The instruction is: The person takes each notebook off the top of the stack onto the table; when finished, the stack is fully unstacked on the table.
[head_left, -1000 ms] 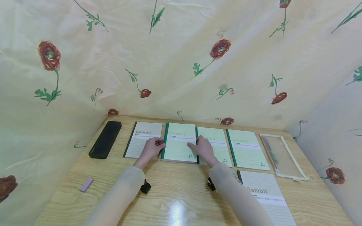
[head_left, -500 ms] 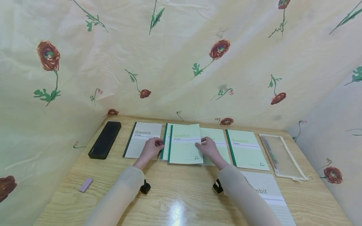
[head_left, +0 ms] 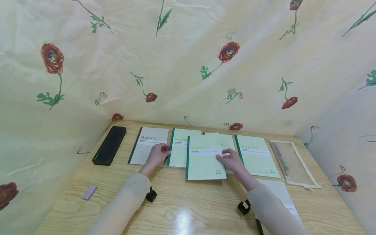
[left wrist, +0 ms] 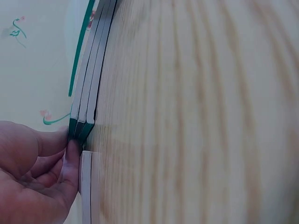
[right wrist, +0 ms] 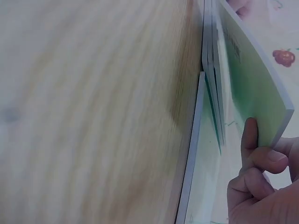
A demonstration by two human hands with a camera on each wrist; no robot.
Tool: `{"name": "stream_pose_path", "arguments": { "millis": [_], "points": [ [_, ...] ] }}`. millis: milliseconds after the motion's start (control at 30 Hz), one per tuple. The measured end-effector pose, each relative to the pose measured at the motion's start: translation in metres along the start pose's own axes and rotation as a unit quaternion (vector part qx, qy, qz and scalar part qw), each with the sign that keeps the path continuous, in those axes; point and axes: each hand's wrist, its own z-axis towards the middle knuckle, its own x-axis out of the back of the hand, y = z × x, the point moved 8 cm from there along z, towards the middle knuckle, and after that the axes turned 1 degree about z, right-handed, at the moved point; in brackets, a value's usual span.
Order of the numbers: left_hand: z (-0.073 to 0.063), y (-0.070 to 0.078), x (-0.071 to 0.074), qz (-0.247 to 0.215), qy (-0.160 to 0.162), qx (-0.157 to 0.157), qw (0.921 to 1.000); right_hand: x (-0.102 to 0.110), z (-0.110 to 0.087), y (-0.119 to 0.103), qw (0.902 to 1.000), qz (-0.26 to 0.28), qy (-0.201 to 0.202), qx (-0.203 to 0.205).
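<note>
A pale green Gambit notebook [head_left: 205, 166] with a dark green spine hangs over the table, its right edge pinched between the thumb and fingers of my right hand [head_left: 233, 160]. In the right wrist view the raised notebook [right wrist: 259, 88] tilts away from those underneath. My left hand [head_left: 156, 155] holds the spine side of a green notebook stack [head_left: 177, 158]. Seen from the left wrist, thumb and finger meet at the spine corner of the stacked notebooks [left wrist: 88, 79]. The lifted notebook partly covers this stack and another green notebook [head_left: 227, 140] on its right.
A grey-white notebook [head_left: 149, 133] with a black spine lies beside my left hand. Farther right are a green notebook [head_left: 257, 156] and a mesh pouch [head_left: 296, 163]. My right sleeve overlaps another white notebook [head_left: 277, 187]. A black case [head_left: 109, 145] and lilac eraser-like block [head_left: 89, 192] lie left.
The right hand has lifted the top green notebook off the stack and drawn it right and toward me, uncovering the one beneath. The left hand has stayed at the spine.
</note>
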Motion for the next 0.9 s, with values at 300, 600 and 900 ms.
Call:
{"name": "stream_pose_path", "arguments": {
  "millis": [300, 600, 900],
  "points": [
    [0.001, 0.000, -0.003, -0.005, -0.007, -0.001, 1.0000, 0.025, -0.042, 0.029, 0.9992, 0.026, 0.001, -0.032],
    [0.002, 0.001, -0.001, -0.002, -0.003, -0.002, 1.0000, 0.038, -0.086, 0.061, 0.9966, 0.055, -0.015, -0.060],
    [0.000, 0.002, 0.000, 0.001, -0.001, 0.002, 1.0000, 0.039, -0.115, 0.084, 0.9938, 0.066, -0.013, -0.089]
  ]
}}
